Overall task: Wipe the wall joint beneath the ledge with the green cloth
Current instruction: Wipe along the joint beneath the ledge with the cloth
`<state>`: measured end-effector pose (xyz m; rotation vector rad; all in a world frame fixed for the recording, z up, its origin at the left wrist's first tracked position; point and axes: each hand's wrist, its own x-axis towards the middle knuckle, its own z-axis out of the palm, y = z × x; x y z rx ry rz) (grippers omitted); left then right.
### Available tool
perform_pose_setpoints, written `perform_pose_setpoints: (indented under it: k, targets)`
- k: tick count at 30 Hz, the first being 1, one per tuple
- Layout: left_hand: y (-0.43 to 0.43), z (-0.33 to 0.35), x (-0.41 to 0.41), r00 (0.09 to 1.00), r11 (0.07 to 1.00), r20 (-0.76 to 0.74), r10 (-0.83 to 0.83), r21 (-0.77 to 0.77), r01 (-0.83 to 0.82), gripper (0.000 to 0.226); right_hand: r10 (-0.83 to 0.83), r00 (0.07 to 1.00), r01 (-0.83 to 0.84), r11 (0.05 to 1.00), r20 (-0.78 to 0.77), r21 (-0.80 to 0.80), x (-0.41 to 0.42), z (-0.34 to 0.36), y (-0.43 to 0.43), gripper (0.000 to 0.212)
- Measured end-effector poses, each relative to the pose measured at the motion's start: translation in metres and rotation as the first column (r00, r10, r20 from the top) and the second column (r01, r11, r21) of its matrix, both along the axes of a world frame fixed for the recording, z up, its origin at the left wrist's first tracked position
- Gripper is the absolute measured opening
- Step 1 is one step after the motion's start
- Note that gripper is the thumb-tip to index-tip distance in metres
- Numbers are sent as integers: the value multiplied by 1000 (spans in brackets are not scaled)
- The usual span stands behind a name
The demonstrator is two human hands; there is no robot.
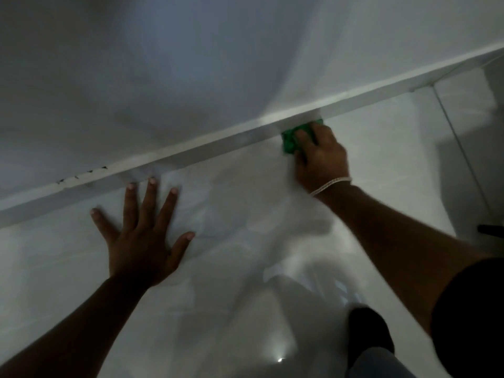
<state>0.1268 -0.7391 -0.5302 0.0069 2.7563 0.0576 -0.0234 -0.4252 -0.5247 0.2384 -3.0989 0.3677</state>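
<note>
A white ledge (191,151) runs diagonally across the wall, from lower left to upper right. Just under it, right of centre, my right hand (321,156) presses a crumpled green cloth (290,140) into the joint where the ledge meets the glossy white tiled wall (245,214). Most of the cloth is hidden by my fingers. My left hand (141,238) lies flat on the tiles below the ledge, fingers spread, holding nothing. A thin pale string circles my right wrist.
Small dark chips mark the ledge's top edge at the left (81,174). A vertical tile seam (461,148) runs down at the right. A dark object (491,229) pokes in at the right edge. Dark reflections show in the tiles at the bottom.
</note>
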Motion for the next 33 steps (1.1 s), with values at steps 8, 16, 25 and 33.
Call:
perform_pose_setpoints:
  k: [8,16,25,33]
  targets:
    - [-3,-2,0,1000,1000,-20,-7,9,8,86,-95,994,98,992,48,-78,40,-2,-92,41]
    - [1,0,0,1000,1000,-15,-4,6,4,87,-129,990,130,991,52,-19,-3,4,-10,46]
    - [-3,-4,2,999,1000,-50,-3,1,3,87,113,988,-111,994,104,-25,22,-2,-48,45]
    - [-1,-5,3,997,1000,-71,-2,18,3,86,-381,918,380,925,112,24,7,0,-53,49]
